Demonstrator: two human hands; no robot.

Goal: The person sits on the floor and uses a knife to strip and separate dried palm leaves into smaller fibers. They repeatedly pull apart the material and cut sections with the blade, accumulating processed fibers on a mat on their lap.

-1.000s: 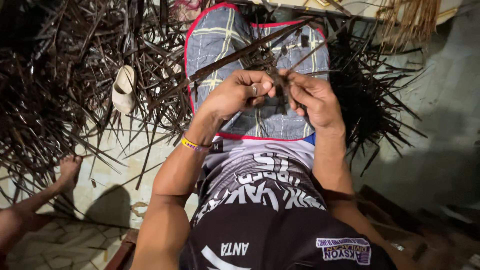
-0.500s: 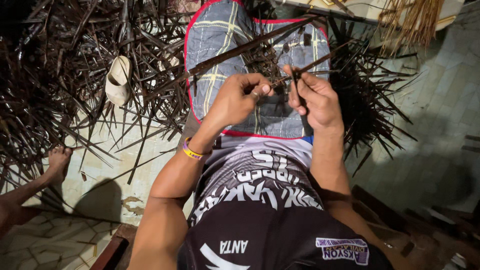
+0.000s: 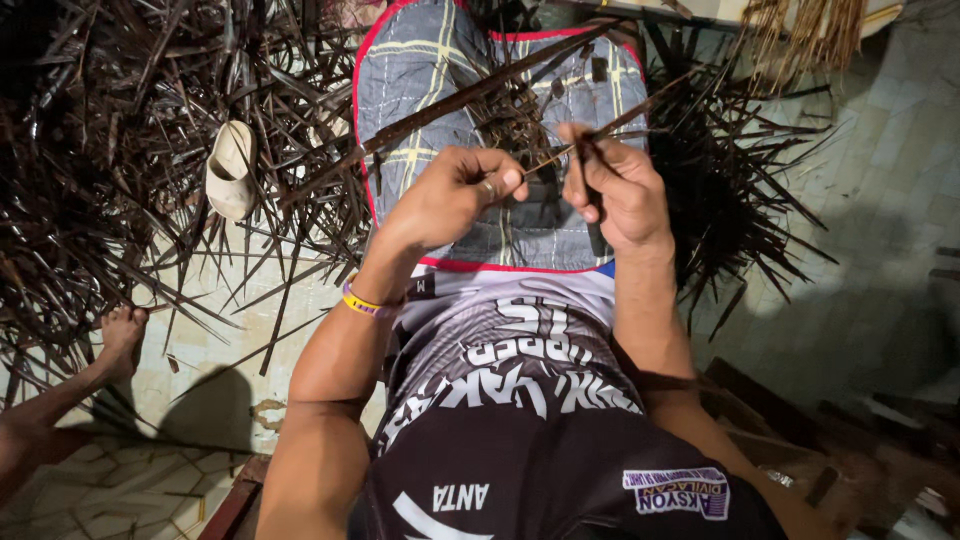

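I sit with a grey plaid cloth (image 3: 420, 70) edged in red over my lap. My left hand (image 3: 450, 195) pinches a thin pale rib (image 3: 560, 158) of a dried palm leaf between thumb and fingers. My right hand (image 3: 615, 185) grips a dark blade-like tool (image 3: 590, 190) held against that same strip. A long dark leaf stalk (image 3: 470, 100) lies slantwise across the cloth just beyond my hands. A yellow and purple band (image 3: 365, 303) circles my left wrist.
Heaps of dark dried leaf strips (image 3: 110, 170) cover the tiled floor at left and at right (image 3: 730, 190). A pale sandal (image 3: 230, 170) lies among them. Another person's bare foot (image 3: 120, 340) rests at the left edge. Straw-coloured fibres (image 3: 800, 30) hang at top right.
My hands have drawn apart slightly, the right one lifting with the tool along the strip. The view has shifted a little toward the cloth.
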